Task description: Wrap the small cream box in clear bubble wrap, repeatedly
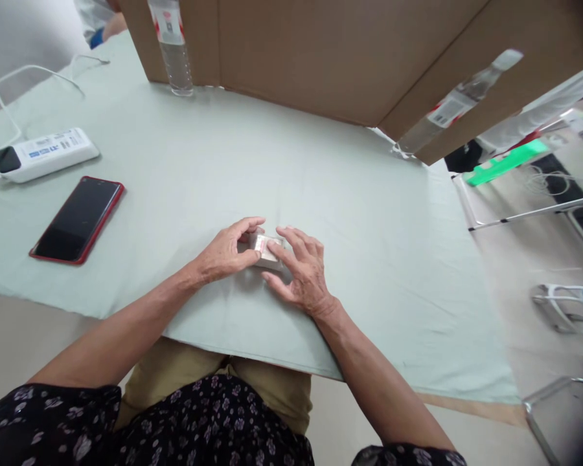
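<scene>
A small white box with reddish print [268, 251] sits on the pale green tablecloth [350, 213], near the table's front edge. My left hand [228, 251] is at its left side, thumb and fingers curved around that end. From the right, my right hand [301, 266] reaches over the box, one finger lying on its top and the thumb apart from it. The fingers of my right hand are spread. What the box holds cannot be seen.
A red-cased phone [78, 220] and a white power strip [51, 154] with cables lie at left. A cardboard panel [311, 58] stands along the back, with an upright bottle [175, 58] and a tilted bottle [447, 110] against it. A person's hand [114, 27] shows at upper left.
</scene>
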A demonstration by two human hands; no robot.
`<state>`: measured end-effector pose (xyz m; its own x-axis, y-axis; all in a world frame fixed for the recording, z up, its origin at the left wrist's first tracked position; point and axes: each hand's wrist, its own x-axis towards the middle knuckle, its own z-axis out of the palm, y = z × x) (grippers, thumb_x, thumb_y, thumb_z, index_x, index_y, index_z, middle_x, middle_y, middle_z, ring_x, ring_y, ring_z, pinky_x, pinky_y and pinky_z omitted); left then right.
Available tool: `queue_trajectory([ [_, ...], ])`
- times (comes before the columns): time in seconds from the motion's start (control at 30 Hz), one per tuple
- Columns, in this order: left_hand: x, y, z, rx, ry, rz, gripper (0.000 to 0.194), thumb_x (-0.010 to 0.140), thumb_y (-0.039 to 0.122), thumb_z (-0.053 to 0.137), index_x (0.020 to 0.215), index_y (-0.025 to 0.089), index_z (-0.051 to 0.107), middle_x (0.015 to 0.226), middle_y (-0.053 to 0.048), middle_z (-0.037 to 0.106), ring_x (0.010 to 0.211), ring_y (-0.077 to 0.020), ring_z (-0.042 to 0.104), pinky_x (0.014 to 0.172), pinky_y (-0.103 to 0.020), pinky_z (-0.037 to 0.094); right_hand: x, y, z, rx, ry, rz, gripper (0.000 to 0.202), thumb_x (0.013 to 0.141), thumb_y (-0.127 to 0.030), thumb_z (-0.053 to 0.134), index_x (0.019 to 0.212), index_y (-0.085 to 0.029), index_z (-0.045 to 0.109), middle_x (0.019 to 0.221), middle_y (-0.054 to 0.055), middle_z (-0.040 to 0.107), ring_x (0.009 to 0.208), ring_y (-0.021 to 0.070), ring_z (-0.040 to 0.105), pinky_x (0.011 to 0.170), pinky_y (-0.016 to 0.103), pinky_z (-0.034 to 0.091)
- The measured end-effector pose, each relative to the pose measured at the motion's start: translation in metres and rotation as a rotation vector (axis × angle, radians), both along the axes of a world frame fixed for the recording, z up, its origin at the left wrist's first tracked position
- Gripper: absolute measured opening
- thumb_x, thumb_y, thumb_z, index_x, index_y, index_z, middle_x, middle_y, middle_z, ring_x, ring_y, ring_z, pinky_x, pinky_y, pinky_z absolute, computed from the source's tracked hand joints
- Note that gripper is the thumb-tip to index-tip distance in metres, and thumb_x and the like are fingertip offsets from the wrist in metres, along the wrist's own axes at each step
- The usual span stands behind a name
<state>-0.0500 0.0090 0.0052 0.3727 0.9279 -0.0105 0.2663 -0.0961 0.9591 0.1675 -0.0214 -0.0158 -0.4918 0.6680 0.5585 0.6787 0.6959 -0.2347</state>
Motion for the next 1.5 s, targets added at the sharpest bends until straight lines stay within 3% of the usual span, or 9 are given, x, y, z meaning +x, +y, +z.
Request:
queue_trajectory([
  [0.2, -0.002, 0.000, 0.001, -0.013, 0.006, -0.007, 0.068, 0.074, 0.027, 0.065, 0.139, 0.016, 0.054, 0.131, -0.013, 0.067, 0.116, -0.0275, 0.064, 0.106, -0.046, 0.049, 0.000, 0.001, 0.001, -0.011, 0.047, -0.025, 0.065, 0.090, -0.048, 0.061, 0.150, -0.031, 0.039, 0.152, 0.013, 0.049, 0.136, 0.0362, 0.052, 0.105, 0.056, 0.041],
  [0.33, -0.002, 0.001, 0.004, -0.022, 0.016, -0.035, 0.072, 0.072, 0.027, 0.063, 0.142, 0.016, 0.052, 0.138, -0.015, 0.063, 0.124, -0.0308, 0.060, 0.107, -0.047, 0.047, 0.000, 0.001, 0.002, -0.006, 0.023, 0.007, 0.052, 0.090, -0.045, 0.062, 0.140, -0.035, 0.049, 0.145, 0.009, 0.055, 0.136, 0.0350, 0.052, 0.106, 0.055, 0.042],
  [0.5, -0.005, 0.003, 0.004, -0.028, -0.005, -0.074, 0.076, 0.070, 0.025, 0.061, 0.144, 0.018, 0.050, 0.139, -0.013, 0.061, 0.128, -0.0316, 0.056, 0.108, -0.048, 0.045, 0.002, 0.000, 0.003, -0.089, 0.142, -0.032, 0.055, 0.091, -0.047, 0.060, 0.142, -0.031, 0.047, 0.149, 0.012, 0.052, 0.134, 0.0355, 0.053, 0.109, 0.057, 0.041],
  [0.73, -0.014, 0.007, 0.002, -0.045, 0.036, -0.180, 0.086, 0.068, 0.023, 0.057, 0.152, 0.021, 0.040, 0.143, -0.013, 0.055, 0.124, -0.0297, 0.056, 0.108, -0.049, 0.045, 0.005, -0.002, 0.005, -0.075, 0.263, -0.028, 0.025, 0.092, -0.030, 0.062, 0.118, -0.030, 0.063, 0.143, 0.009, 0.056, 0.131, 0.0320, 0.055, 0.105, 0.053, 0.047],
  [0.93, -0.010, 0.005, -0.001, 0.089, 0.124, -0.244, 0.089, 0.069, 0.022, 0.059, 0.154, 0.021, 0.036, 0.143, -0.013, 0.054, 0.127, -0.0318, 0.053, 0.111, -0.053, 0.043, 0.001, -0.004, 0.004, -0.052, 0.247, -0.008, 0.023, 0.093, -0.027, 0.064, 0.115, -0.030, 0.068, 0.140, 0.009, 0.059, 0.129, 0.0297, 0.057, 0.105, 0.051, 0.048],
  [1.23, -0.002, -0.002, -0.004, 0.210, 0.123, -0.232, 0.086, 0.070, 0.017, 0.058, 0.154, 0.019, 0.036, 0.136, -0.012, 0.058, 0.121, -0.0278, 0.057, 0.107, -0.046, 0.046, 0.004, -0.003, 0.006, -0.024, 0.172, -0.062, 0.014, 0.097, -0.029, 0.061, 0.102, -0.030, 0.074, 0.133, 0.006, 0.067, 0.125, 0.0267, 0.061, 0.104, 0.048, 0.047],
  [1.5, 0.000, -0.004, -0.005, 0.234, 0.085, -0.231, 0.088, 0.070, 0.015, 0.059, 0.155, 0.019, 0.035, 0.136, -0.014, 0.059, 0.120, -0.0277, 0.060, 0.105, -0.046, 0.049, 0.006, -0.002, 0.014, 0.058, 0.068, 0.017, 0.013, 0.094, -0.025, 0.067, 0.104, -0.031, 0.073, 0.133, 0.006, 0.068, 0.121, 0.0245, 0.062, 0.098, 0.044, 0.045],
])
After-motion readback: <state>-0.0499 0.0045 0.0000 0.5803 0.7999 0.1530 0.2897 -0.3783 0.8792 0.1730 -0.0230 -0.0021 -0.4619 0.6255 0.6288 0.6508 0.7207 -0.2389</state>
